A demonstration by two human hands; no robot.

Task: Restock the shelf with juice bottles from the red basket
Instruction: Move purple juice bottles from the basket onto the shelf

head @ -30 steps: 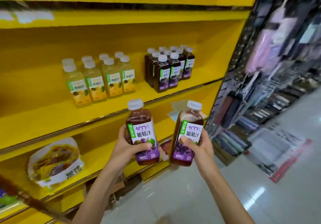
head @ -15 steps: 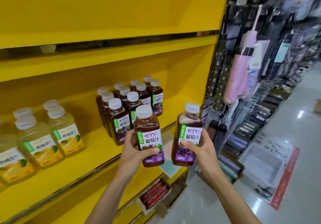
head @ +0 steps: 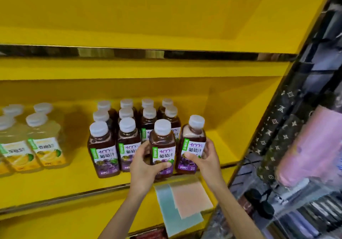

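1. Yellow shop shelving point(head: 74, 179) is seen filling the frame, with the front edge of its middle board trimmed by a metal strip.
2. One grape juice bottle point(head: 162, 146) is gripped by the left hand point(head: 146, 166). The thumb is laid across the purple label and the fingers are curled round the back. It is held upright, close above the board's front edge.
3. A second grape juice bottle point(head: 193, 146) is clasped by the right hand point(head: 207, 162), with the thumb pressed on the label. It is tilted slightly, its white cap leaning away from the left hand.
4. The two held bottles are kept side by side between the hands, almost touching. Whether either base rests on the board cannot be told.
5. Stocked grape bottles point(head: 127, 133) are ranged in rows just behind the left hand and to its outer side, white caps up.
6. Pale yellow juice bottles point(head: 44, 146) are stood well apart from these, farther out beyond the left hand.
7. Below both wrists, a pink sheet point(head: 190, 198) is laid over a blue sheet point(head: 166, 207) on the lower board.
8. Beyond the right hand, folded umbrellas point(head: 311, 155) are racked and blurred. One is pink and others are dark and patterned.
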